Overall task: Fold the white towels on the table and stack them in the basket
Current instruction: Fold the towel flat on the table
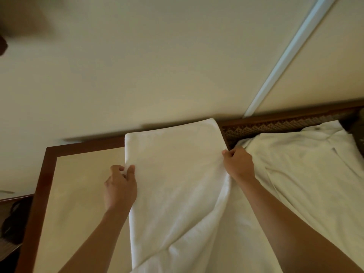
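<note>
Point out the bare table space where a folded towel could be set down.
Free: the cream tabletop between the wooden edge and the held towel, beside the left hand. Crowded: right of the right hand, where loose towels cover the surface.

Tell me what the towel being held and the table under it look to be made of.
The towel looks like soft white cotton cloth, matte, since it drapes and creases where the left hand and right hand pinch its edges. The table seems to have a dark brown wooden frame round a smooth cream top, possibly laminate.
</note>
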Motion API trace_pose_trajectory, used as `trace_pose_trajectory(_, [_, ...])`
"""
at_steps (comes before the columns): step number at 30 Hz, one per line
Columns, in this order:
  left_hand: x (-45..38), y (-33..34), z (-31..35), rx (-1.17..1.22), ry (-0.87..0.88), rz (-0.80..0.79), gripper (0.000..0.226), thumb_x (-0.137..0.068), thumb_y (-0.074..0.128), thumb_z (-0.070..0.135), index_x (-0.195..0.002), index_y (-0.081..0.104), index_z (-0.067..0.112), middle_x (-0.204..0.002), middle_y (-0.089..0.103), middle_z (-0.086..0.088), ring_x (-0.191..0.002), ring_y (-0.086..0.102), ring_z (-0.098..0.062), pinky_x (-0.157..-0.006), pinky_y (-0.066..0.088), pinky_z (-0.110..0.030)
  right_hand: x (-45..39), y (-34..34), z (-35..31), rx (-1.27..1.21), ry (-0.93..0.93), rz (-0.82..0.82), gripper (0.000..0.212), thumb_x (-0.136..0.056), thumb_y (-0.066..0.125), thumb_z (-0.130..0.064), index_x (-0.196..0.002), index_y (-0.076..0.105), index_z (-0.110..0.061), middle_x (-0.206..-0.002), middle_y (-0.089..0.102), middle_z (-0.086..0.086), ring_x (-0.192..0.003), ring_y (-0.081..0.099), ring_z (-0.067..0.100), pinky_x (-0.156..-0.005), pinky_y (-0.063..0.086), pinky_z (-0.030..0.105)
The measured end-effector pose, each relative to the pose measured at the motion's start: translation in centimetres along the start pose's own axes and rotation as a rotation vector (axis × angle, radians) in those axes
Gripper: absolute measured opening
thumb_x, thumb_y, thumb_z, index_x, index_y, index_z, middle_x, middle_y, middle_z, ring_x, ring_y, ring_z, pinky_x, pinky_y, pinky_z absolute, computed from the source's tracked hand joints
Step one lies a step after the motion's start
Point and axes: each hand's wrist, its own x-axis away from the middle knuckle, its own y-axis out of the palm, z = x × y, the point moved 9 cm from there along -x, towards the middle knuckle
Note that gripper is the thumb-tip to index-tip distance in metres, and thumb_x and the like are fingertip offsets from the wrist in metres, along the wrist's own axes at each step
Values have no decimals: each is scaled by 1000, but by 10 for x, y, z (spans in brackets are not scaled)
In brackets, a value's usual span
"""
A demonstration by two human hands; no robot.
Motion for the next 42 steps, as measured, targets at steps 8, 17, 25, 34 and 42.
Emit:
trace_pose_trajectory(8, [36, 5, -28, 2, -114, -139, 51, -105, 41, 49, -80, 57, 8, -78, 61, -8, -82, 54, -31, -70, 39, -41, 11, 4, 13, 113, -29, -149, 32, -100, 56, -41, -88, 60, -11, -86, 61, 4, -84, 60, 27, -73, 43, 35])
trace_pose_trajectory(17, [-6, -34, -42, -46, -5, -41, 48, -104, 42, 52, -82, 50, 11, -78, 56, -9, -89, 52, -37, -75, 41, -43, 33, 45, -22, 1, -116, -194, 27, -103, 53, -38, -90, 55, -15, -83, 56, -3, -81, 57, 22, -68, 41, 34])
trace_pose_trajectory(25, [18, -32, -51, -48, -11, -9, 48, -105, 41, 49, -80, 54, 10, -72, 59, -8, -75, 55, -33, -67, 47, -43, 34, 28, -11, -55, -171, -26, 25, -103, 57, -36, -92, 60, -13, -86, 59, -2, -83, 57, 21, -72, 41, 33])
trace_pose_trajectory(34, [27, -34, -51, -86, -2, -4, 41, -104, 43, 53, -96, 55, 15, -87, 60, 0, -87, 55, -29, -73, 42, -39, 32, 23, -2, -48, -31, -52, 34, -97, 65, -42, -101, 61, -8, -100, 65, 9, -94, 61, 29, -73, 41, 34])
trace_pose_trajectory(42, [110, -71, -98, -57, -7, -255, 29, -102, 47, 51, -95, 63, 28, -88, 69, 6, -85, 63, -21, -81, 53, -41, 118, 15, 6, -50, -79, 3, 36, -102, 48, -43, -111, 51, -8, -110, 62, 12, -99, 62, 35, -76, 47, 40])
